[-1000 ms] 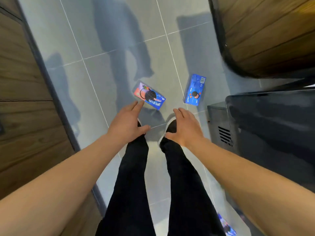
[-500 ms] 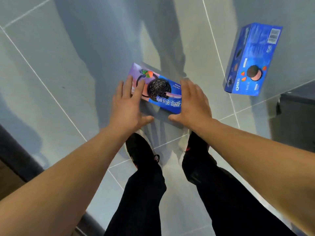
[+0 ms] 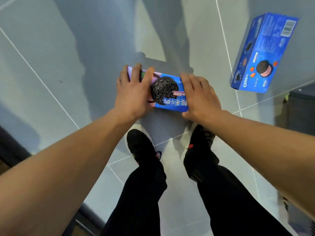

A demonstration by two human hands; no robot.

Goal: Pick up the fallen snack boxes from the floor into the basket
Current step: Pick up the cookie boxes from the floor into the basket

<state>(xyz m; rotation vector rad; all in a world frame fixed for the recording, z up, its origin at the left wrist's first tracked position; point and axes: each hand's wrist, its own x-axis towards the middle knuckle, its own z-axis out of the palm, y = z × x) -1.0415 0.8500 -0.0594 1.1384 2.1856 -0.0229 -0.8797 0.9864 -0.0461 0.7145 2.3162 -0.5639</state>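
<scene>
Here, in the head view, the left hand (image 3: 132, 92) and right hand (image 3: 200, 96) clasp the ends of the near snack box (image 3: 167, 92) on the floor (image 3: 59, 48); the second box (image 3: 262, 53) lies untouched, no basket visible

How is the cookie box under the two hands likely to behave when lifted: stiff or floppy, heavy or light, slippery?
The cookie box looks like printed cardboard with crisp edges, so probably stiff. It is slim, so likely light. Its glossy face may be slightly slippery; the left hand and right hand clasping opposite ends should steady it.
</scene>
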